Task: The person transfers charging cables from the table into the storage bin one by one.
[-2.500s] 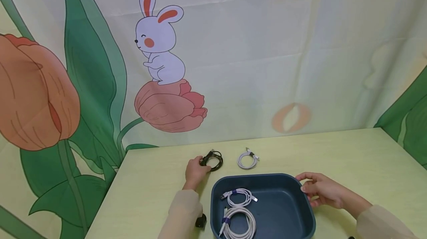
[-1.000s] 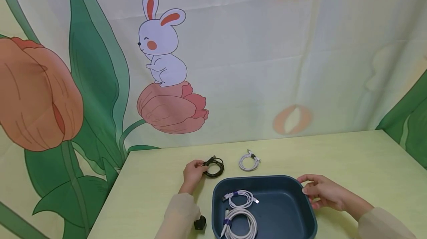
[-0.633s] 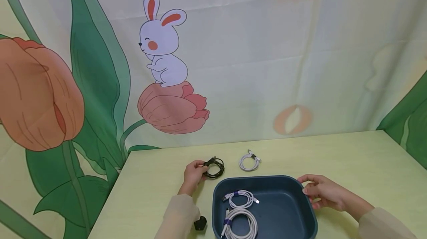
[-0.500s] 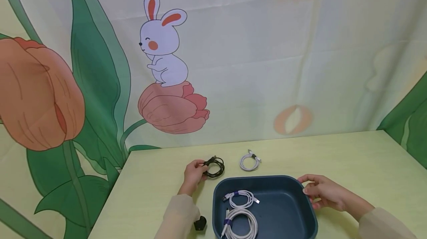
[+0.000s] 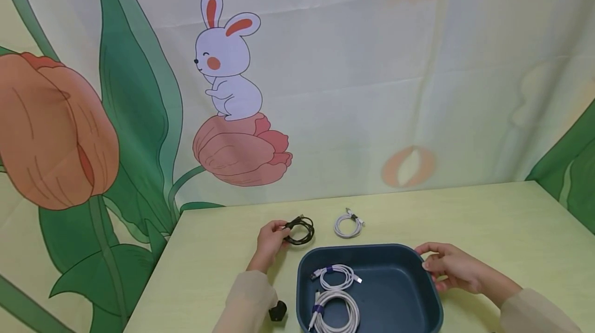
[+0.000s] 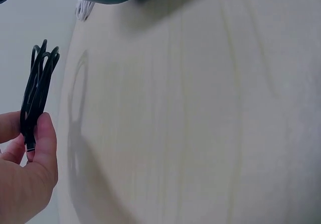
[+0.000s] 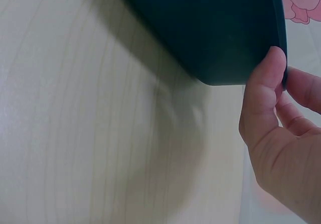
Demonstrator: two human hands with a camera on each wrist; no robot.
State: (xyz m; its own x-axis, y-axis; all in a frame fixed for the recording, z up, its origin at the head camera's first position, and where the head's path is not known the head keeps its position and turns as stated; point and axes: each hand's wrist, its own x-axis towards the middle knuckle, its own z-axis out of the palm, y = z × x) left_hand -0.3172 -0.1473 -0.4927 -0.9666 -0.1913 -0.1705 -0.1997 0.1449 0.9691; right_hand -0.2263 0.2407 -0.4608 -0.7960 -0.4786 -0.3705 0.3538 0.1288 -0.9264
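Observation:
My left hand [image 5: 270,242] pinches a coiled black cable [image 5: 299,231] by its left side, beyond the bin's far left corner. In the left wrist view the black cable [image 6: 36,83] stands up between thumb and fingers, clear of the tabletop, its shadow falling beside it. My right hand [image 5: 453,268] pinches the rim of a dark blue bin [image 5: 372,250] at the far right corner. The right wrist view has thumb and fingers either side of that rim. Inside the bin's left half lie a small white coiled cable [image 5: 337,286] and a larger white coiled cable [image 5: 341,327], each with a purple tie.
A light grey coiled cable [image 5: 347,225] with a dark tie lies on the pale wooden table [image 5: 502,224] behind the bin. A small black object [image 5: 278,311] is at my left cuff. A printed rabbit curtain [image 5: 334,116] hangs along the table's far edge.
My left hand has taken hold of the black cable and lifted it off the table, most recently raising it slightly. The right hand keeps its grip on the bin.

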